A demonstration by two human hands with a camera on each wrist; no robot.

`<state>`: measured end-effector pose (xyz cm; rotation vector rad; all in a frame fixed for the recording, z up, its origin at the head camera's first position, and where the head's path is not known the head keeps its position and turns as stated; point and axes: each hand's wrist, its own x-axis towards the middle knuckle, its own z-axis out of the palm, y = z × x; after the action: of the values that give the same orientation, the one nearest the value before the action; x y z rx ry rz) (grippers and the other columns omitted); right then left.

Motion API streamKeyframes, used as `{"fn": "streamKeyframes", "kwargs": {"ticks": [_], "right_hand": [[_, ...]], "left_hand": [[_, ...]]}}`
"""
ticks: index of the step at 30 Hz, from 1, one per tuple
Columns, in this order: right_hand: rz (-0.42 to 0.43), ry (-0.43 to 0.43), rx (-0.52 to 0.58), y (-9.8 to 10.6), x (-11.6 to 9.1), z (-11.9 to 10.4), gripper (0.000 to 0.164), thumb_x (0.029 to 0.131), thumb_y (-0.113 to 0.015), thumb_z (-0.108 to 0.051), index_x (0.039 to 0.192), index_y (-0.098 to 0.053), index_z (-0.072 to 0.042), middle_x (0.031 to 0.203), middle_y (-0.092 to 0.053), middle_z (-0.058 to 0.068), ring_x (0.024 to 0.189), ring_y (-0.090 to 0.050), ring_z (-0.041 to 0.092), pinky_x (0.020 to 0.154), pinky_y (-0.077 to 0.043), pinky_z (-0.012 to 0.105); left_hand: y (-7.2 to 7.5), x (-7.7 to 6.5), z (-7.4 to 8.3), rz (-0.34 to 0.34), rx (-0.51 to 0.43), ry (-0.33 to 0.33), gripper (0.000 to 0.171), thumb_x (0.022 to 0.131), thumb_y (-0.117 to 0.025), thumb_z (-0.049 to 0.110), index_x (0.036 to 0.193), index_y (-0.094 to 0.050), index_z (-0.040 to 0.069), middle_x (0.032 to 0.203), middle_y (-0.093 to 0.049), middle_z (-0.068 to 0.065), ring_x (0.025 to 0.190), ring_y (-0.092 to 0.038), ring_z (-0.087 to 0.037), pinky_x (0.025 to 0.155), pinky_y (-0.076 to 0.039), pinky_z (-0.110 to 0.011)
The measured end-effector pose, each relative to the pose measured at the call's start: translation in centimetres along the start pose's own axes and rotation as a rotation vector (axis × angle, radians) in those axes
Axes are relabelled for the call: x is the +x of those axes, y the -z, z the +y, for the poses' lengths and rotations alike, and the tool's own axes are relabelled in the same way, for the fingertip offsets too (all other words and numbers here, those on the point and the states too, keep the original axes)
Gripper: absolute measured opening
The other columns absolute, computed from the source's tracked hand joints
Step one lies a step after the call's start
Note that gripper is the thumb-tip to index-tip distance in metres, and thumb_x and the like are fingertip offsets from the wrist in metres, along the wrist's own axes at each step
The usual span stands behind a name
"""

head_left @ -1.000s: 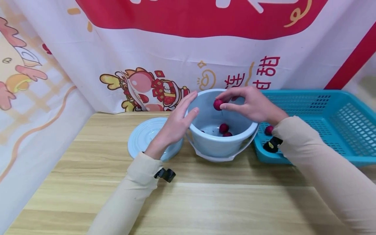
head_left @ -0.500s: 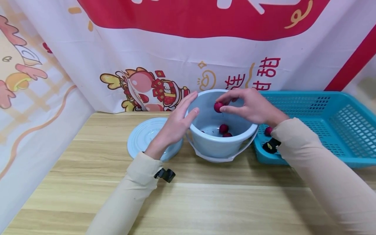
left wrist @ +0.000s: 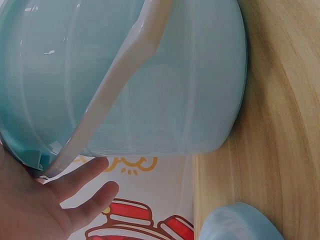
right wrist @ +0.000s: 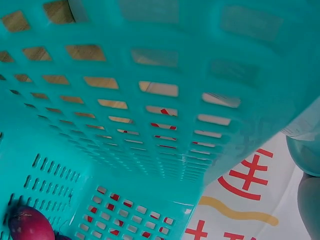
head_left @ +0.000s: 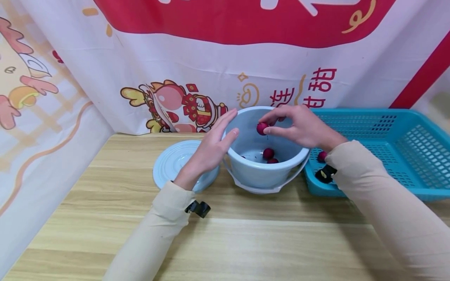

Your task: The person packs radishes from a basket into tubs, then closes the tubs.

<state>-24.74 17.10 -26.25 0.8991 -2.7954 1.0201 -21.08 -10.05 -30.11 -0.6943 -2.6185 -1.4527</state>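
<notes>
My right hand [head_left: 304,127] pinches a small red radish [head_left: 261,128] between thumb and fingers, inside the mouth of a light blue bucket [head_left: 260,175]. A thin root hangs from the radish. Several more radishes [head_left: 268,153] lie on the bucket's bottom, partly hidden by its near wall. With fingers straight, my left hand [head_left: 211,150] rests against the bucket's left rim; the left wrist view has this hand [left wrist: 40,210] beside the end of the pale carrying handle [left wrist: 107,95].
A light blue lid [head_left: 168,164] lies on the wooden table [head_left: 225,249], left of the bucket. To the right stands a turquoise slotted basket [head_left: 404,113] with a radish [head_left: 321,156] in its near left part. A printed cloth [head_left: 211,66] hangs behind.
My right hand and its radish have dropped very slightly within the bucket's mouth. The left hand, bucket, lid and basket stay as they were.
</notes>
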Motion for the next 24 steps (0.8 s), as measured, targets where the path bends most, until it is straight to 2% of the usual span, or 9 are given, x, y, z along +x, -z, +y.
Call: {"fn": "streamKeyframes", "kwargs": {"ticks": [17, 24], "right_hand": [[-0.007, 0.029, -0.010, -0.05, 0.06, 0.24, 0.041, 0.092, -0.083, -0.018, 0.133, -0.075, -0.017, 0.126, -0.078, 0.007, 0.118, -0.072, 0.027, 0.101, -0.060, 0.059], [-0.007, 0.036, 0.000, -0.04, 0.04, 0.39, 0.040, 0.093, -0.082, -0.018, 0.132, -0.075, -0.017, 0.126, -0.078, 0.006, 0.117, -0.072, 0.025, 0.098, -0.062, 0.054]], "left_hand": [[0.02, -0.01, 0.20, -0.005, 0.003, 0.010, 0.062, 0.112, -0.044, 0.039, 0.169, -0.029, 0.022, 0.178, -0.023, 0.008, 0.165, -0.022, -0.017, 0.133, -0.025, -0.056], [0.05, -0.06, 0.13, -0.003, 0.009, 0.015, 0.061, 0.112, -0.045, 0.038, 0.169, -0.030, 0.023, 0.177, -0.023, 0.009, 0.165, -0.021, -0.016, 0.134, -0.025, -0.055]]}}
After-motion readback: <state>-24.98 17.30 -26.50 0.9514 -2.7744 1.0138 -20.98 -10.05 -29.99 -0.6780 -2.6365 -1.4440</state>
